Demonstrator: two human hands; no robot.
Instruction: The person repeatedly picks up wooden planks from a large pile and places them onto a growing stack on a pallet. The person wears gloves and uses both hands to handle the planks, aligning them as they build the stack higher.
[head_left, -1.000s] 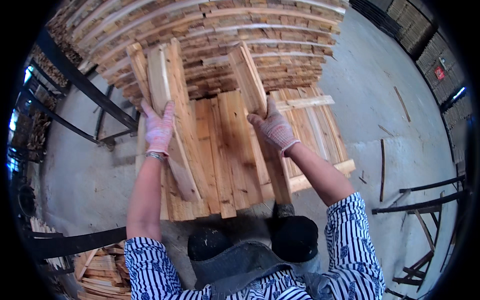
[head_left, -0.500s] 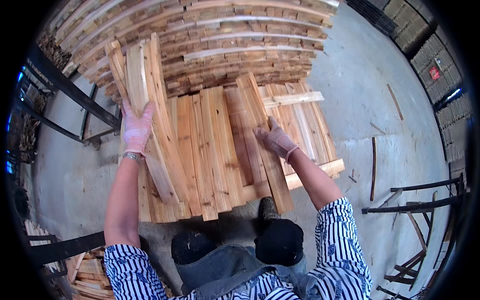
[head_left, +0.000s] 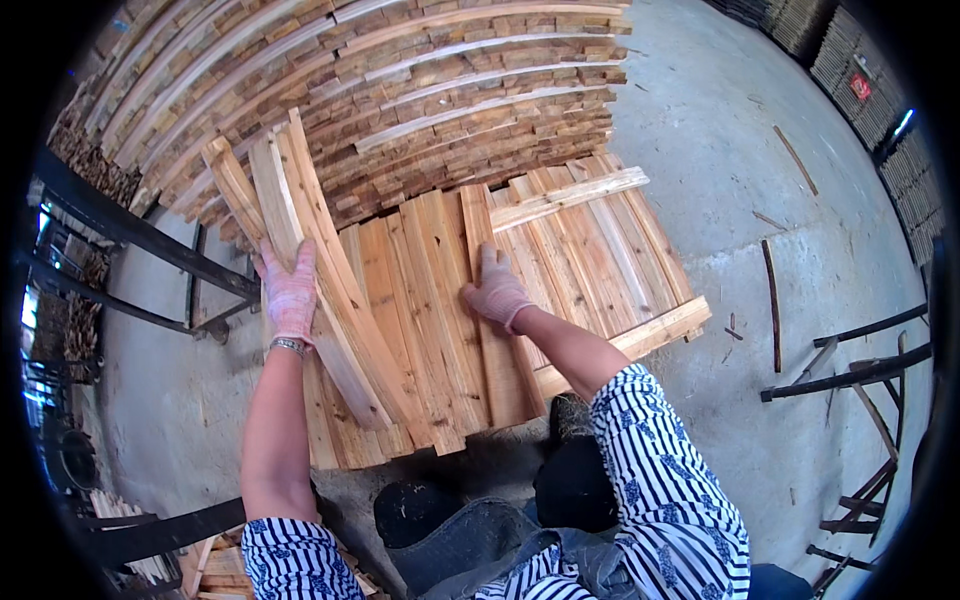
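My left hand (head_left: 290, 290), in a pinkish work glove, lies over a few loose wooden boards (head_left: 350, 345) piled at a slant on the left, thumb and fingers spread apart. My right hand (head_left: 497, 287), also gloved, grips a single brownish wooden board (head_left: 507, 370), its fingers across the upper face. That board lies lengthwise next to a row of flat boards (head_left: 430, 300). To its right a lower layer of boards (head_left: 590, 245) shows, with one crosspiece (head_left: 572, 198) at the far end and another crosspiece (head_left: 650, 335) at the near end.
A tall stack of layered lumber (head_left: 450, 90) rises directly behind the boards. Dark metal bars (head_left: 150, 235) stand close on the left, and a dark metal frame (head_left: 850, 380) is at right. Thin wood strips (head_left: 772, 305) lie on the concrete floor (head_left: 710, 180).
My right hand has brought its board leftward and turned it from a slant to line up beside the row. My left hand stays on the loose boards. The view has shifted slightly.
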